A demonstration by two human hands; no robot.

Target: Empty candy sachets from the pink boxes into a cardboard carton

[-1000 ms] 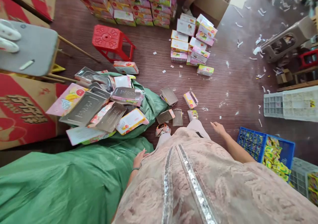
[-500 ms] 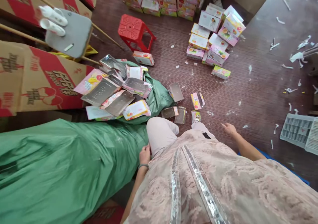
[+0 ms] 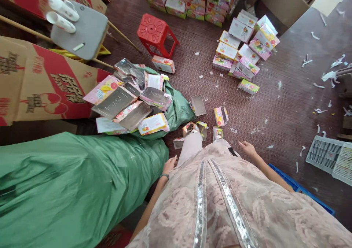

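My left hand (image 3: pixel 169 165) hangs beside my left thigh, next to the big green sack (image 3: pixel 82 182), its fingers apart with nothing in them. On the other side, my right hand (image 3: pixel 248 148) is held out over the floor, fingers loosely spread and holding nothing. Around my feet lie torn small cartons, among them a pink and yellow one (image 3: pixel 220 116) and a grey-sided one (image 3: pixel 198 105). Several opened, flattened cartons (image 3: pixel 115 102) are heaped at the sack's far end.
A red stool (image 3: pixel 153 30) stands ahead, with stacked fruit cartons (image 3: pixel 176 5) behind it. More cartons (image 3: pixel 227 51) are piled at right. A grey stool (image 3: pixel 90 24) holds white cups. Large cardboard boxes (image 3: pixel 52 83) line the left; a grey crate (image 3: pixel 324 153) lies right.
My left foot has stepped forward among the torn cartons, and one of them has turned over. My left hand has moved slightly away from the sack and its fingers have loosened.
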